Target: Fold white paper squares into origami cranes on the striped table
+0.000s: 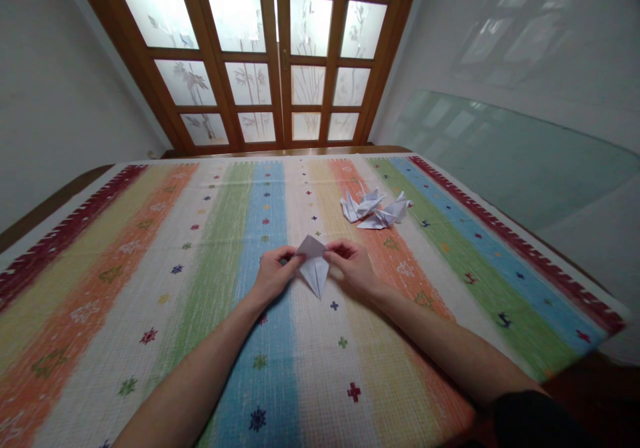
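A piece of white origami paper (315, 273), folded into a kite shape, is held up at the middle of the table, its narrow point toward me. My left hand (277, 269) pinches its left corner between thumb and fingers. On the opposite corner, my right hand (354, 267) has a similar pinch grip. A crease runs down the lower half of the paper. Beyond my right hand, folded white paper cranes (385, 213) lie close together on the cloth; their overlap hides part of them.
A striped, patterned tablecloth (215, 235) covers the table. Wooden doors with frosted panes (247, 85) stand past the far edge. White walls rise on both sides, and a glass panel (500, 148) is along the right one.
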The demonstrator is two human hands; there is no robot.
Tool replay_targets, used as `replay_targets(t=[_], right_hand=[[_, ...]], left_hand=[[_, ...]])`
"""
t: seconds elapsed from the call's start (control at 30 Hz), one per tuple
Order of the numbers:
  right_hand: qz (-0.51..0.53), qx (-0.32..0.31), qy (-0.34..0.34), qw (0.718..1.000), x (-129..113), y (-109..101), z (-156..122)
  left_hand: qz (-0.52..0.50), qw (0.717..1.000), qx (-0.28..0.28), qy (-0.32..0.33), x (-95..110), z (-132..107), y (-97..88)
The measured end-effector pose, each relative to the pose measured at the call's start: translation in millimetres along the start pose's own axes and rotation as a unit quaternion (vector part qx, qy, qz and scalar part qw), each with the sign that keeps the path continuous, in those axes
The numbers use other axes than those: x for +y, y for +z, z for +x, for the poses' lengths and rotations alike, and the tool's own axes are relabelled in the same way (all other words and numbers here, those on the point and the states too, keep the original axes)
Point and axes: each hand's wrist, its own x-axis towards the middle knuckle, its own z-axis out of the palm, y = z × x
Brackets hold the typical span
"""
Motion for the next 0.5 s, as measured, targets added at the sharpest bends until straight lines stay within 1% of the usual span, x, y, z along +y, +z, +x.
replay_targets(t=[0.07,0.1,0.17,0.2,0.23,0.3,0.37,0.43,0.5], right_hand=[[-0.062,0.016,-0.093,0.994,-5,-2,0],[-0.087,0.025,-0.144,0.985,-8,-4,0],[-0.125,0.039,-0.235,0.963,-14,-6,-1],[-0.142,0.044,-0.267,0.952,-15,-6,-2],[-0.159,0.045,-0.288,0.943,-16,-7,-2],[-0.194,0.028,-0.295,0.935,-14,-9,-3],[-0.227,-0.015,-0.274,0.935,-9,-10,-2],[-0.261,-0.077,-0.24,0.932,-2,-11,0],[-0.295,-0.134,-0.211,0.922,4,-13,2]], left_hand=[[0.057,0.992,0.06,0.097,4,-2,0.0],[0.083,0.98,0.091,0.155,6,-4,-0.3],[0.13,0.946,0.146,0.258,9,-6,-1.6],[0.151,0.93,0.163,0.293,9,-7,-2.6],[0.17,0.918,0.171,0.313,9,-8,-3.8],[0.209,0.913,0.157,0.312,6,-8,-6.1],[0.247,0.923,0.11,0.273,2,-7,-7.9],[0.28,0.933,0.033,0.222,-3,-4,-8.9],[0.301,0.935,-0.053,0.18,-6,-2,-9.0]])
